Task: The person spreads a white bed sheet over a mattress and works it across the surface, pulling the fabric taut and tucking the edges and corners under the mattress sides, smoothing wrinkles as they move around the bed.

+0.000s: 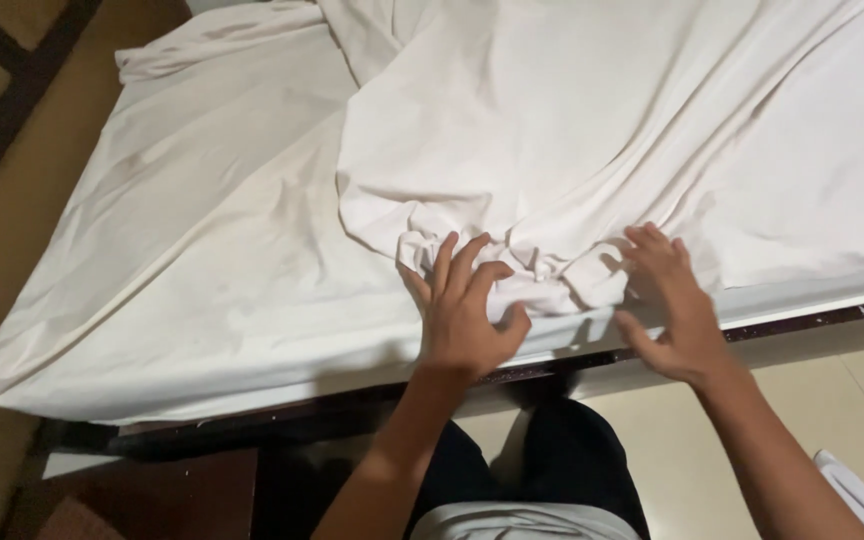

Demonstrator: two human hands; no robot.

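Observation:
A white top sheet (592, 130) lies loosely over a bed covered by a white fitted sheet (182, 270). Its near edge is bunched into a crumpled wad (542, 272) close to the bed's front edge. My left hand (464, 312) rests on the left side of that wad with fingers spread and curled, gripping nothing firmly. My right hand (670, 305) lies flat with fingers apart on the right side of the wad, pressing the fabric near the mattress edge.
The dark wooden bed frame (352, 400) runs along the front edge. A tan floor with dark strips (2, 120) lies left of the bed, pale tiles (832, 400) at right. My dark trousers (552, 460) are below. A white object (862, 495) sits at lower right.

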